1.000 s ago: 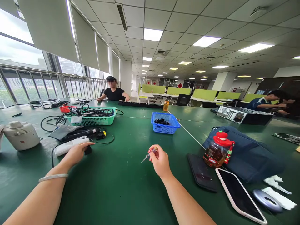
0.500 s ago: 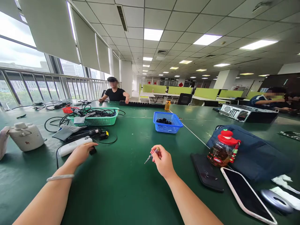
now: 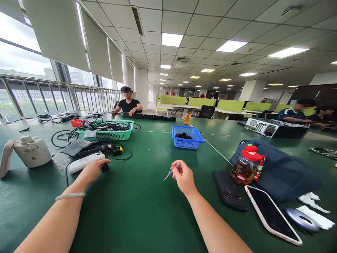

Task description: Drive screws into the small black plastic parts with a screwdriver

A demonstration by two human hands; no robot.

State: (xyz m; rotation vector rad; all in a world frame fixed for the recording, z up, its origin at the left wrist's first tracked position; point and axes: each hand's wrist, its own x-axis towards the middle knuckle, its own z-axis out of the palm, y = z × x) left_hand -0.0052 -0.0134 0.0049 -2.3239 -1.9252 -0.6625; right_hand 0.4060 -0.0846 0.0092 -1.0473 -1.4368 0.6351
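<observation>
On the left, my left hand (image 3: 92, 170) is beside a long white plastic device (image 3: 83, 162). Its fingers reach forward and its grip closes over a small black block (image 3: 105, 168), partly hidden under the fingertips. My right hand (image 3: 184, 178) is raised over the middle of the green table (image 3: 137, 211). Between thumb and fingers it pinches a slim silvery, key-like metal piece (image 3: 168, 175), its thin end pointing down to the left. A brownish end of it shows above the fingers; the rest is covered.
Ahead are a blue basket (image 3: 188, 143) with black parts and a green basket (image 3: 110, 135) of cables. A red-lidded jar (image 3: 249, 165), a black case (image 3: 229, 189) and a phone (image 3: 272, 214) lie right. A white bottle (image 3: 33, 151) stands left. Across the table sits a person (image 3: 129, 105).
Both hands keep their grips and hardly move. The view shifts slightly. Across the table, the person's arm has drawn inward, and the long black strip there has slid left.
</observation>
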